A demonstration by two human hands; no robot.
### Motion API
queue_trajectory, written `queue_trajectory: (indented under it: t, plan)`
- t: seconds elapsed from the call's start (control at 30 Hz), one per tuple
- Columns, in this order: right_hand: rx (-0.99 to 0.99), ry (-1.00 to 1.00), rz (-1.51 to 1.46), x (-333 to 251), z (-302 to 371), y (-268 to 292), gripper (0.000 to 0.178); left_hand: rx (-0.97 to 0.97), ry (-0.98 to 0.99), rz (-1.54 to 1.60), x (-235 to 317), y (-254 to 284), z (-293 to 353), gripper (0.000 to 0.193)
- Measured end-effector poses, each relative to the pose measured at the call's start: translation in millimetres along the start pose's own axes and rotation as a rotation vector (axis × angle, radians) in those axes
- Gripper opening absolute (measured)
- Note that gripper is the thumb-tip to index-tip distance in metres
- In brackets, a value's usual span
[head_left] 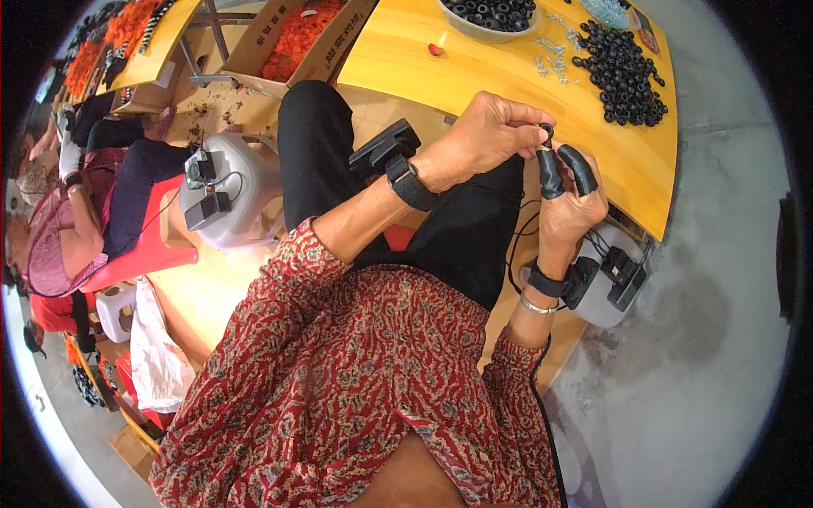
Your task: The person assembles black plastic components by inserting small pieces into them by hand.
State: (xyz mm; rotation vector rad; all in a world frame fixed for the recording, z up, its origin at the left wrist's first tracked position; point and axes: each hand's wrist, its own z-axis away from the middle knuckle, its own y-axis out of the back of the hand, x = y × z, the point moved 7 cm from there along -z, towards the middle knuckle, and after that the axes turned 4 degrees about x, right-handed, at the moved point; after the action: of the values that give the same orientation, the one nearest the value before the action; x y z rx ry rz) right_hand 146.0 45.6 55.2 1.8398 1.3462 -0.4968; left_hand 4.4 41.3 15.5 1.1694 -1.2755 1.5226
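Note:
My left hand (491, 135) is closed in a pinch, thumb and forefinger on a small black ring-shaped part (546, 132). Meeting it from the right is my right hand (572, 199), with black coverings on two raised fingers. The tip of one covered finger is right up against the black part, and the fingers are bent together around that spot. Whatever else lies between the fingertips is too small to make out. Both hands are held in front of the edge of a yellow table (406, 72), above my lap.
On the table lie a pile of black ring-shaped parts (625, 80), small clear pieces (555, 61), a red piece (435, 49) and a bowl (487, 34) of black parts. A cardboard box (326, 59) of orange material stands beyond my knee. Another person (76, 212) sits at left.

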Motion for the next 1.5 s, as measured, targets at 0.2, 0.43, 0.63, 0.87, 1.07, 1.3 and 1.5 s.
queue_trajectory:
  t: [0.2,0.43,0.63,0.87,1.07,1.3,1.5]
  plan:
    - [-0.005,0.021,-0.012,3,0,1,0.018,0.007,0.019,-0.025,-2,0,-1,0.023]
    - [-0.044,0.010,-0.050,1,0,-2,0.016,-0.006,0.010,0.058,-2,1,-2,0.023]
    - [-0.077,-0.020,-0.108,5,-1,-2,0.043,-0.049,0.057,0.059,-2,1,-1,0.023]
    - [-0.268,-0.052,-0.050,2,-7,-10,0.065,-0.220,0.040,-0.082,12,-10,4,0.021]
    - [-0.302,-0.139,-0.136,4,-7,-9,0.056,-0.225,-0.057,-0.194,15,-8,6,0.014]
    - [-0.298,-0.178,-0.248,6,-5,-10,0.055,-0.299,-0.007,-0.113,20,-8,8,0.016]
    - [-0.283,-0.188,-0.268,5,-2,-10,0.055,-0.311,-0.026,-0.190,26,-9,9,0.016]
